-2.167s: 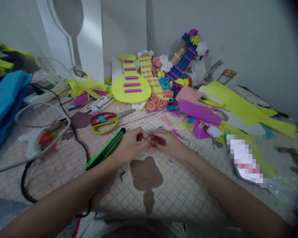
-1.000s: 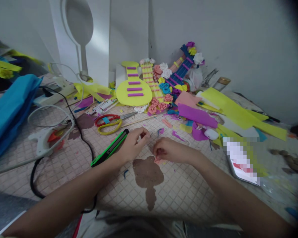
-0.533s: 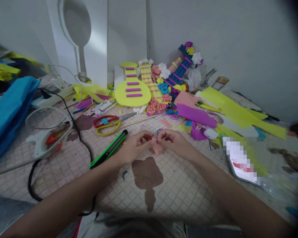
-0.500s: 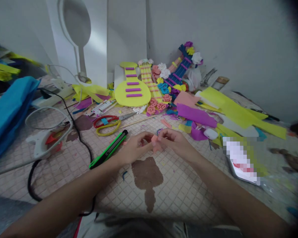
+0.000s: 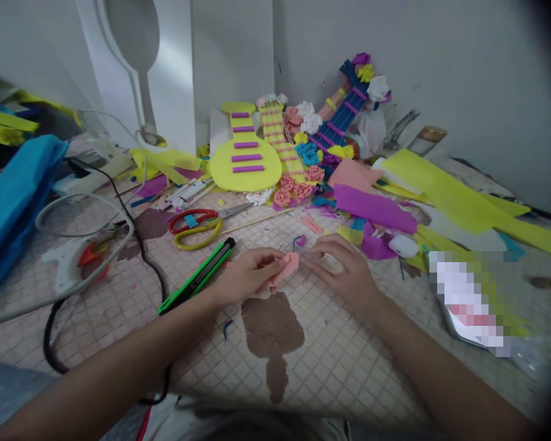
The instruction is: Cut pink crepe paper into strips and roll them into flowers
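A small pink foam strip point(image 5: 285, 270) lies between my two hands over the tiled table point(image 5: 330, 361). My left hand point(image 5: 245, 277) pinches its near end, fingers curled round it. My right hand point(image 5: 344, 269) rests just right of the strip, fingers bent and lightly spread, fingertips near its far end; I cannot make out whether they touch it. A green utility knife point(image 5: 196, 275) lies just left of my left hand. Red and yellow scissors point(image 5: 197, 225) lie behind it.
Foam guitars point(image 5: 245, 153) with paper flowers lean against the wall at the back. Yellow and purple foam sheets point(image 5: 445, 196) are heaped at the right. A white glue gun point(image 5: 68, 266) and black cable point(image 5: 50, 331) lie at the left. A blue cloth point(image 5: 13, 196) is far left.
The pink strip, held up between both hands half a second ago, now lies lower in my left hand. My right hand has shifted right and opened its fingers.
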`<control>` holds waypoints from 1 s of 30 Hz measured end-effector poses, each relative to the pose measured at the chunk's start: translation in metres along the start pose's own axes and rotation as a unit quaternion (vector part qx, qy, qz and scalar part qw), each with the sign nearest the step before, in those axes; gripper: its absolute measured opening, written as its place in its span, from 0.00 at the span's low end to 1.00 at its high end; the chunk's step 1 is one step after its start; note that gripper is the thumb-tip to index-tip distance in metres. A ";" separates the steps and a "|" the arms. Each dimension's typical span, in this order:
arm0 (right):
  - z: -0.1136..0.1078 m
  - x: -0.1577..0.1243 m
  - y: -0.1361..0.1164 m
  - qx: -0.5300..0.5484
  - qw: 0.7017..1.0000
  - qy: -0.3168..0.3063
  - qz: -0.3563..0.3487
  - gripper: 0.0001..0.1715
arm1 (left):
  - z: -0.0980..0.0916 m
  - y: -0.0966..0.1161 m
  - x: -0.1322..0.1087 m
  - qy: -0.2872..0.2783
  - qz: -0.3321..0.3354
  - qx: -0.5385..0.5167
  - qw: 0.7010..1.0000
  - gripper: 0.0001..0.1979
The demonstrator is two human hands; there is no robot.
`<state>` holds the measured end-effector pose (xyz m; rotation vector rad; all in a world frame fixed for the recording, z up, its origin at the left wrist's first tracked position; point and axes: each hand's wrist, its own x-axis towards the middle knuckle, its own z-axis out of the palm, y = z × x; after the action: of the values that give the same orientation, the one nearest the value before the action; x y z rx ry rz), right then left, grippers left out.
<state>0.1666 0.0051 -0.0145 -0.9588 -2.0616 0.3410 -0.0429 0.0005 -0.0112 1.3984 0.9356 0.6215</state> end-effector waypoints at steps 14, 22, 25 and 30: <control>0.006 -0.012 0.000 -0.181 0.976 -0.107 -0.057 0.07 | -0.004 -0.004 -0.009 0.183 0.174 0.299 0.920 0.11; 0.006 -0.017 0.003 -0.168 0.975 -0.147 -0.015 0.08 | -0.006 -0.006 -0.010 0.105 0.175 0.441 0.874 0.04; 0.004 -0.018 0.003 -0.172 0.973 -0.156 -0.008 0.07 | -0.006 -0.010 -0.011 0.092 0.171 0.457 0.868 0.04; 0.002 -0.019 0.004 -0.151 0.970 -0.188 0.013 0.07 | -0.006 -0.014 -0.010 0.069 0.172 0.472 0.862 0.05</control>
<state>0.1747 -0.0060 -0.0288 -1.1736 -2.4995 0.2388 -0.0550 -0.0065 -0.0229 2.4666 1.1813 0.5405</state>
